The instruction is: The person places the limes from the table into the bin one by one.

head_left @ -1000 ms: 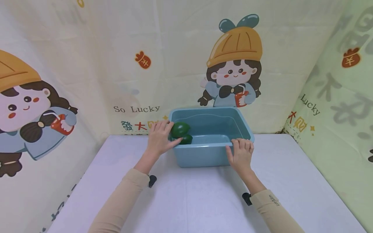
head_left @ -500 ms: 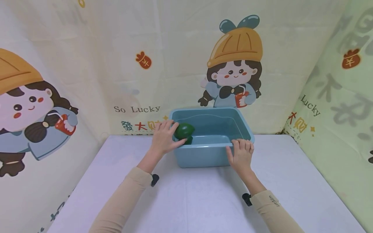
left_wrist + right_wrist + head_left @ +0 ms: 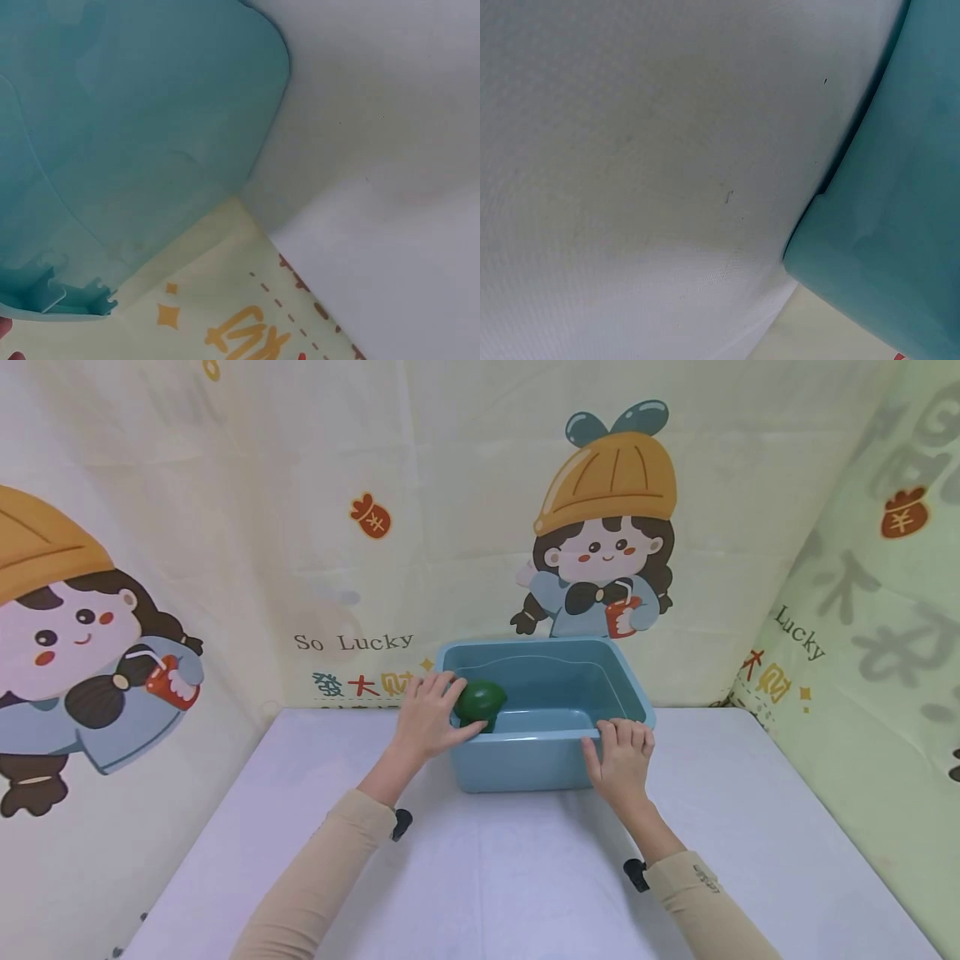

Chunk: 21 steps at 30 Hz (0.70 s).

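Our left hand (image 3: 429, 718) has its fingers and thumb curled round a dark green fruit (image 3: 482, 700), holding it just inside the left end of the teal tub (image 3: 525, 760), above the water and close against the near-left corner. What looks like its reflection sits right beneath it on the water. Our right hand (image 3: 621, 760) grips the tub's near rim toward the right corner, fingers hooked over the edge, thumb on the outer wall.

We judge the fruit is being put into the water. To do it well, we should keep the right hand firm on the rim, since the tub stands on a smooth white table (image 3: 525, 877) and a nudge could slide it or slop the water. From the grip, the open water lies to the right and slightly away; moving the fruit that way first would clear the wall. We should then lower it until it meets the surface before loosening the fingers, as a drop from above would splash.

The wrist views show only the tub's outer wall (image 3: 135, 135) and table, so the fingertip contact cannot be checked there.
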Tool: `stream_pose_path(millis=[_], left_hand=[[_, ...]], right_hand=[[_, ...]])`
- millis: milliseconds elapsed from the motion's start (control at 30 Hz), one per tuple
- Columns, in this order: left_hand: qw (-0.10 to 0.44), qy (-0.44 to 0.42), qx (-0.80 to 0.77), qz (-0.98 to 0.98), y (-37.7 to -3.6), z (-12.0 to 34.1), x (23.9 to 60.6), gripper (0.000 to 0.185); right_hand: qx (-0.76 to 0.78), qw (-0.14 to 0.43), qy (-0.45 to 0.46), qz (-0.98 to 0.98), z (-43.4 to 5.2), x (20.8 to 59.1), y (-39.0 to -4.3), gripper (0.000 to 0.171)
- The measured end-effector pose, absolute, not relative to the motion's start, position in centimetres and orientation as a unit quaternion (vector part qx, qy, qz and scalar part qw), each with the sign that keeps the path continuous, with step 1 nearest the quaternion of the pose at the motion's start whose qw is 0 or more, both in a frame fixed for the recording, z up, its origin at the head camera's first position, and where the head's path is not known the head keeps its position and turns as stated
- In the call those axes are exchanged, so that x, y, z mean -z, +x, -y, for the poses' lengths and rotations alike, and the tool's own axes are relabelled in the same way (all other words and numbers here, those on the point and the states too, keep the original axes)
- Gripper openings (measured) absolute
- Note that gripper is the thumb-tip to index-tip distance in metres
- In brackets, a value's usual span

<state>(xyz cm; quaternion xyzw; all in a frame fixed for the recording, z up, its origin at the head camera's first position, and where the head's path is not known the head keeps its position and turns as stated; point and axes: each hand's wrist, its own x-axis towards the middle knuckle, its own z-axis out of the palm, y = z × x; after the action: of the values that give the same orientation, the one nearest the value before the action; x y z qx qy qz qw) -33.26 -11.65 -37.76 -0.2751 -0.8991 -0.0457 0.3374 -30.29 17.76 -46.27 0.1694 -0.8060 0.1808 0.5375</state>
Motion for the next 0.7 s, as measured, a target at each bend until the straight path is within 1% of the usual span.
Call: stream_pose_path(millis=[233, 700], left_hand=[[0.349, -0.281, 0.071, 0.891, -33.05, 11.53, 37.79, 0.06], [0.331, -0.274, 0.073, 0.9, -32.97, 11.57, 37.99, 0.059]], right_hand=[[-0.179, 0.544, 0.17, 0.802, -17.84, 46.46, -30.29, 0.049], [-0.184, 0.531, 0.168, 0.81, -17.99, 46.54, -30.26, 0.051]])
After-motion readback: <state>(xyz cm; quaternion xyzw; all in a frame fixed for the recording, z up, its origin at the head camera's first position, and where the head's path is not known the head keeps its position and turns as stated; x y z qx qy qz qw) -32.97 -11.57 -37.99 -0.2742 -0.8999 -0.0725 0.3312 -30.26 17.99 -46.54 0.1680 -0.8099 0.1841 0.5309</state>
